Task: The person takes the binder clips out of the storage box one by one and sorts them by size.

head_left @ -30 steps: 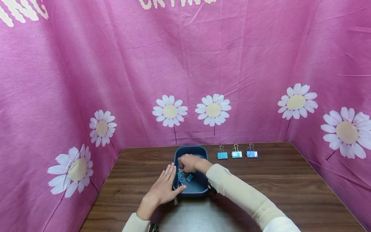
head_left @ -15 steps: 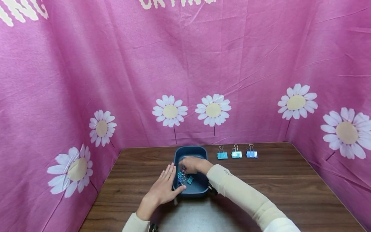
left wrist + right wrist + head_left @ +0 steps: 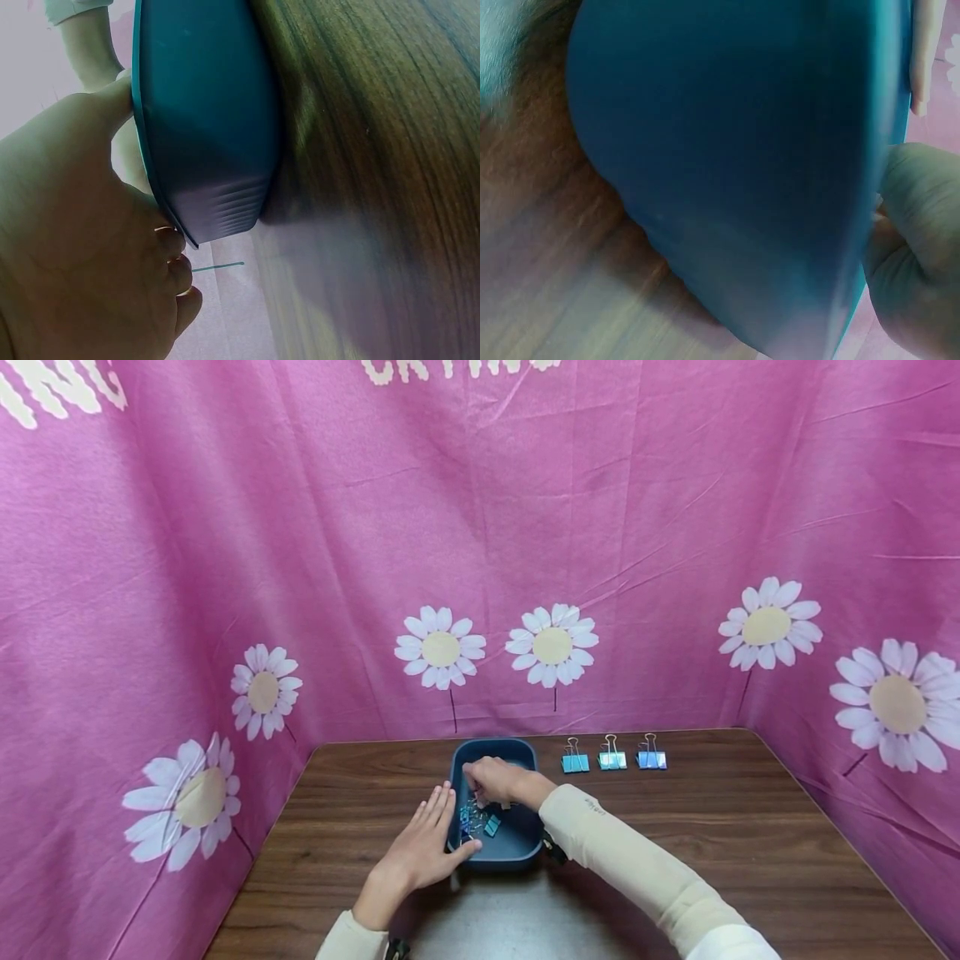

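Note:
A dark blue rectangular bin (image 3: pixel 501 863) stands on the table; in it lie small binder clips (image 3: pixel 492 825) and a heap of little metal and coloured pieces. My left hand (image 3: pixel 422 847) rests on the bin's left rim with straight, spread fingers, its thumb over the near left corner. Over the bin's far rim and side, my right hand (image 3: pixel 501 779) reaches inside with curled fingers above the heap. The bin wall hides its fingertips in the right wrist view, so whether they pinch anything cannot be told.
Three large binder clips stand in a row right of the bin: a teal clip (image 3: pixel 575 763), a light turquoise clip (image 3: pixel 612 760) and a blue clip (image 3: pixel 652 759). Pink cloth (image 3: pixel 480 527) with printed daisies surrounds the wooden table (image 3: pixel 720 827).
My right hand has shifted slightly within the bin, and the small pieces under it have been stirred toward the near side. My left hand has stayed on the rim.

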`<state>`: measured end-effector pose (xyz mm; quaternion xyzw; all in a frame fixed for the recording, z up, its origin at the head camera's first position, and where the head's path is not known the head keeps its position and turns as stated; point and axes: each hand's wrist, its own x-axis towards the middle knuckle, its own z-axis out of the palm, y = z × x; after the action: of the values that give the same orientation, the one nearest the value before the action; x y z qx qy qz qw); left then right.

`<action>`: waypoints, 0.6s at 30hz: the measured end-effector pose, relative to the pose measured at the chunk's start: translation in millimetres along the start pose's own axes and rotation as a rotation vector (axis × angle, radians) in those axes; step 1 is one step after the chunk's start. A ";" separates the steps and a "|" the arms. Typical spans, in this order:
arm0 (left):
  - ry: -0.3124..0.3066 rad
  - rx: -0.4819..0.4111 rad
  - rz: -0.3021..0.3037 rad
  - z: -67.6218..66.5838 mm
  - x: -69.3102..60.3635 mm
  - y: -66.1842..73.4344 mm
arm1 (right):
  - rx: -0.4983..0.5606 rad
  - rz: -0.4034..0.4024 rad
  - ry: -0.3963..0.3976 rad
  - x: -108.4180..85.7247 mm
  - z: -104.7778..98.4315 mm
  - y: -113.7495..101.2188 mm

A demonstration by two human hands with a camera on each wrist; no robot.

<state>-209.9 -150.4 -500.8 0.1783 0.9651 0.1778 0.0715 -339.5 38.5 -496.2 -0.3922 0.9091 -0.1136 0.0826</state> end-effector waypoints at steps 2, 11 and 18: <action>0.000 0.003 -0.002 0.0 -0.1 0.0 | -0.009 -0.018 0.016 -0.7 -1.7 1.2; 0.020 0.035 -0.003 1.4 -0.8 0.3 | -0.022 -0.069 0.068 -2.6 -5.5 8.1; 0.050 0.046 0.019 1.8 -2.1 1.4 | -0.012 -0.102 0.118 -6.9 -11.5 12.3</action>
<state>-207.2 -149.4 -501.8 0.1846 0.9687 0.1604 0.0417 -346.1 53.5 -488.1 -0.4310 0.8919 -0.1352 0.0205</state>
